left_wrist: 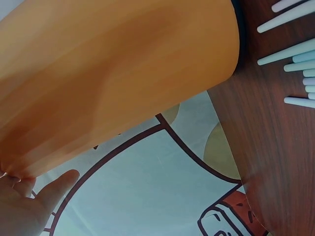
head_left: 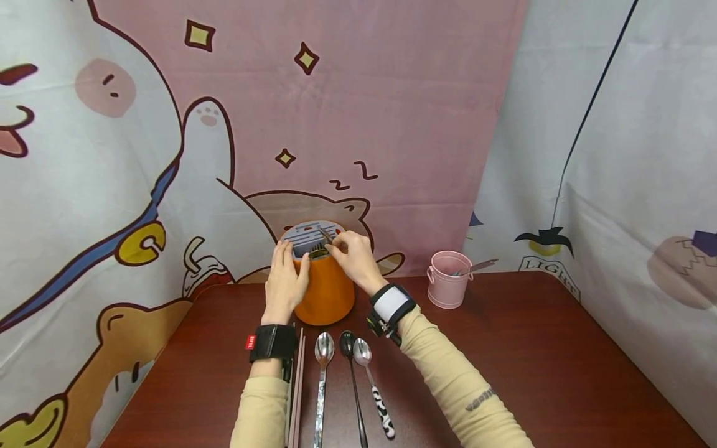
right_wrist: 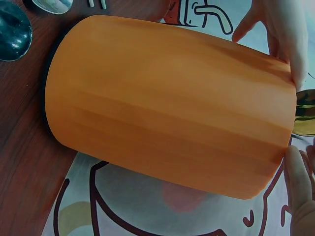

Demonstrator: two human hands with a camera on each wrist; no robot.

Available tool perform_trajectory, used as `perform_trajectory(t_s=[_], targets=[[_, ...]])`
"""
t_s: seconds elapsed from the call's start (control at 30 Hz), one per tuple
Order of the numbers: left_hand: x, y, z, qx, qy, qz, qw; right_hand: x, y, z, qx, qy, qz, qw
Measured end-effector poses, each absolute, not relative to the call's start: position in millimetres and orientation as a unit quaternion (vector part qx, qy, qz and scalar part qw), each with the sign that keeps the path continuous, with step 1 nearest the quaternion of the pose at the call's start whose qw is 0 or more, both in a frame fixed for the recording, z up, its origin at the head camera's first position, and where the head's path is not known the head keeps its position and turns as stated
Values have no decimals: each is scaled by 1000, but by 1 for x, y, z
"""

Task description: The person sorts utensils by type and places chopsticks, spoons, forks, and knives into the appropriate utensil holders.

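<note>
An orange holder (head_left: 325, 289) stands upright at the back of the table, with a grey slotted top (head_left: 308, 235). My left hand (head_left: 287, 280) rests against the left of its rim with fingers fairly straight. At the rim's right, my right hand (head_left: 354, 256) pinches a thin grey metal utensil (head_left: 325, 234) over the top; its kind cannot be told. Something green-yellow and dark-striped (right_wrist: 306, 113) shows at the holder's mouth. In the left wrist view the orange side (left_wrist: 123, 83) fills much of the picture, and left-hand fingers touch its lower edge.
Before the holder lie a patterned-handle spoon (head_left: 323, 351), a dark spoon (head_left: 347, 345) and a cow-print spoon (head_left: 363, 353). Several pale chopsticks (head_left: 299, 386) lie left of them. A pink pail (head_left: 448, 283) with metal utensils (head_left: 482, 266) stands right. A printed cloth (head_left: 392, 124) hangs behind.
</note>
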State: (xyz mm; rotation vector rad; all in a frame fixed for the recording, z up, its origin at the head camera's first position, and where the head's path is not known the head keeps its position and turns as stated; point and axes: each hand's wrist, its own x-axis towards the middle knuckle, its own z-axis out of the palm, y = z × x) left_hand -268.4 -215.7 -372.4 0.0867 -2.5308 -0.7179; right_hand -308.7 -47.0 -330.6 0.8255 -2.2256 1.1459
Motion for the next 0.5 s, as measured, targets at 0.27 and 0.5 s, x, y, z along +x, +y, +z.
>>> perform_trajectory(t_s=[0.27, 0.5], targets=[[-269, -216, -374, 33, -927, -266, 261, -305, -38, -338, 312, -806, 432, 260], [-269, -215, -375, 33, -928, -264, 260, -292, -23, -353, 303, -813, 445, 221]])
